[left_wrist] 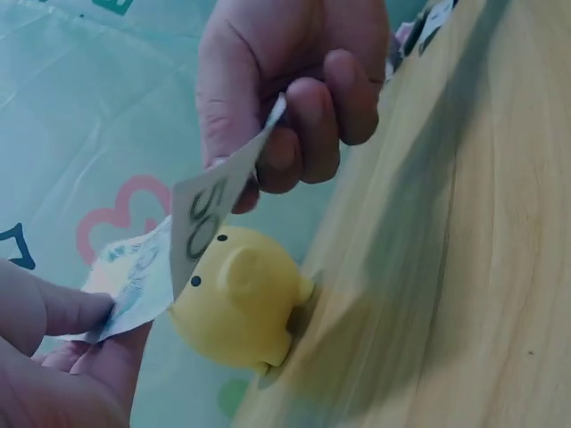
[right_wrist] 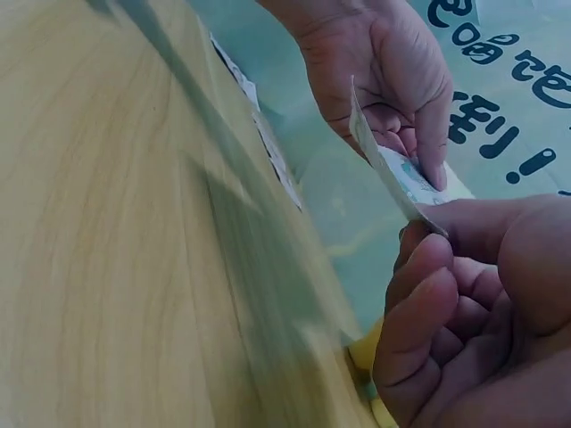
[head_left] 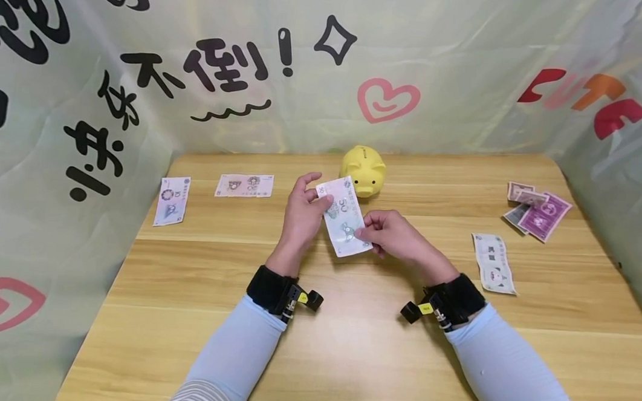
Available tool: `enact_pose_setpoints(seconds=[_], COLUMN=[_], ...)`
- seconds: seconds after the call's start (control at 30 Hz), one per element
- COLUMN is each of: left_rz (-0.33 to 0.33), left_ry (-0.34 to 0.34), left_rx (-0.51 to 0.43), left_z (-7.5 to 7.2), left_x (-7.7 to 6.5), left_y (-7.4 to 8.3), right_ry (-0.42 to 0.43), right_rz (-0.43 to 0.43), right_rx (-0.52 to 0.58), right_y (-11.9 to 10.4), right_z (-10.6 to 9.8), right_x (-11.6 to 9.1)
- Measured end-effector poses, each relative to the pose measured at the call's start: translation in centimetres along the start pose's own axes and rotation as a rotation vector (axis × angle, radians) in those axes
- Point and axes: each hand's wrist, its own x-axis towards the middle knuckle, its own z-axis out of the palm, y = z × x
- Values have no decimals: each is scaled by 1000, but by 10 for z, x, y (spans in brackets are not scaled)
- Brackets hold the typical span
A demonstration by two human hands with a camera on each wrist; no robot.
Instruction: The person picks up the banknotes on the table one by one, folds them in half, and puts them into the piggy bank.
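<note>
Both hands hold one pale banknote point(head_left: 343, 217) above the middle of the table. In the left wrist view the banknote point(left_wrist: 205, 209) bends along its length and shows a printed "50". My left hand point(head_left: 305, 215) pinches its upper left edge between thumb and fingers. At the lower right edge, my right hand point(head_left: 392, 234) pinches it with thumb and curled fingers, seen closely in the right wrist view. Just behind the note stands a yellow piggy bank point(head_left: 363, 169) with a slot on top, facing me. In the right wrist view most of the pig is hidden by the right hand.
Two banknotes lie apart at the left, one upright point(head_left: 172, 202) and one crosswise point(head_left: 243, 185). To the right are a single pale banknote point(head_left: 494, 264) and a small pile of purple and grey notes point(head_left: 546, 217). A printed cloth point(head_left: 303, 121) walls the table's back and sides.
</note>
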Motion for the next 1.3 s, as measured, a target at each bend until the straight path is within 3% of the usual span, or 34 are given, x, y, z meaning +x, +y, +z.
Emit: enact_pose_setpoints(seconds=[0.1, 0.27, 0.5, 0.63, 0.77, 0.97, 1.3], left_rz=[6, 15, -120, -121, -131, -160, -170], left_ry=[-19, -58, -169, -184, -204, -208, -203], left_rx=[-5, -19, 25, 61, 52, -59, -202], left_z=[0, 3, 1, 1, 0, 0, 0], left_x=[-1, -3, -4, -4, -4, -3, -1], left_y=[1, 2, 3, 4, 6, 6, 6], right_ry=[21, 155, 296, 313, 354, 364, 350], right_rz=[-20, -38, -18, -21, -32, -67, -146], right_rx=[30, 122, 178, 198, 294, 419, 485], right_y=[-2, -5, -8, -10, -9, -8, -7], right_z=[1, 0, -3, -4, -4, -4, -2], right_x=[0, 0, 1, 2, 3, 3, 2])
